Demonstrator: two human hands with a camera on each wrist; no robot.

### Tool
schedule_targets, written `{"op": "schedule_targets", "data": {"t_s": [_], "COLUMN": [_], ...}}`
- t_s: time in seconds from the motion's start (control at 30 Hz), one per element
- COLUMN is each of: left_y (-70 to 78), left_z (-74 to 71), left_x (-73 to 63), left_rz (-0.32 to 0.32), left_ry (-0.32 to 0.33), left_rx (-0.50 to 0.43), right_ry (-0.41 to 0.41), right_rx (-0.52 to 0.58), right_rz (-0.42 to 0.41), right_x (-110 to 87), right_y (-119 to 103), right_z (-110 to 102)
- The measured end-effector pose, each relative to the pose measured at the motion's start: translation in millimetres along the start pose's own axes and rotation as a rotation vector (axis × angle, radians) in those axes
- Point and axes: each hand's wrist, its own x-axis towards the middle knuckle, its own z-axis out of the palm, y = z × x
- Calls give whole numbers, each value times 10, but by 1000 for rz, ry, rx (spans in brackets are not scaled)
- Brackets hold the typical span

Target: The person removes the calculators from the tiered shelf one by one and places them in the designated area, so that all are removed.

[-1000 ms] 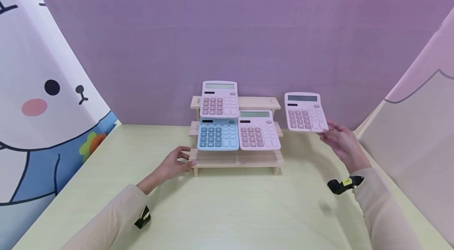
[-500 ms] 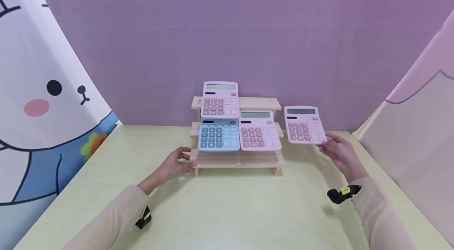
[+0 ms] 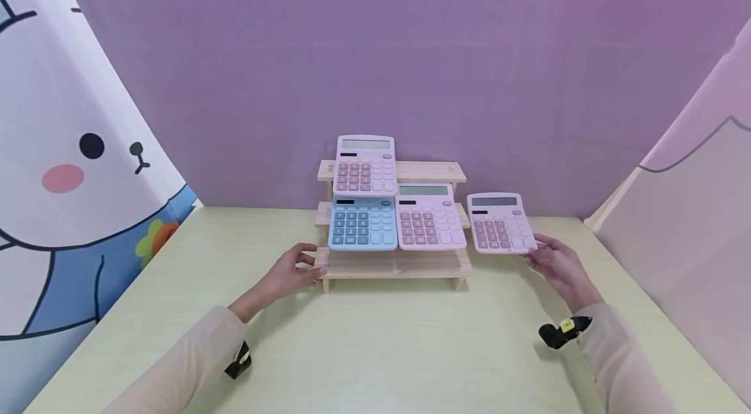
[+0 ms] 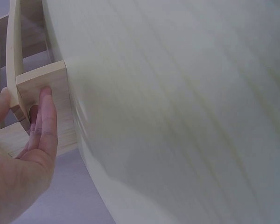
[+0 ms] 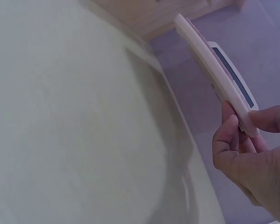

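My left hand (image 3: 287,276) holds the left end of the lowest step of a three-step wooden display stand (image 3: 399,265). In the left wrist view, thumb and fingers lie on either side of the step board (image 4: 14,56), beside its leg. On the right, my right hand (image 3: 560,270) pinches a pink calculator (image 3: 501,225) by its lower right corner, close beside the stand. The right wrist view has this calculator (image 5: 214,70) edge-on, raised above the table. A pink calculator (image 3: 365,165) leans on the top step; below it are a blue calculator (image 3: 362,225) and another pink calculator (image 3: 431,217).
A pale wood-grain table (image 3: 375,349) carries the stand. Behind it hangs a purple backdrop (image 3: 375,62). Printed cloth (image 3: 88,218) with a cartoon animal bounds the left, and a pink and beige panel (image 3: 692,225) the right.
My right hand has lowered the pink calculator and brought it slightly left, nearer the stand. The left hand keeps its hold on the stand.
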Motion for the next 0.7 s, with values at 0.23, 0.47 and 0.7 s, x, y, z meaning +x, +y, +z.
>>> {"op": "schedule_targets", "data": {"t_s": [0.23,0.47,0.7], "left_y": [7,-3,-11], "left_z": [-3,-11,-12], "left_x": [-4,-3,2], "left_rz": [3,12,16], "left_ry": [-1,-4,-5], "left_rx": [-2,-7,-7], "right_ry": [18,43,65], "right_rx": [-33,-92,-130], "right_rz": [23,33,53], "right_x": [20,44,73], "right_y": [87,157,207], "right_z": [-31,-53,-54]}}
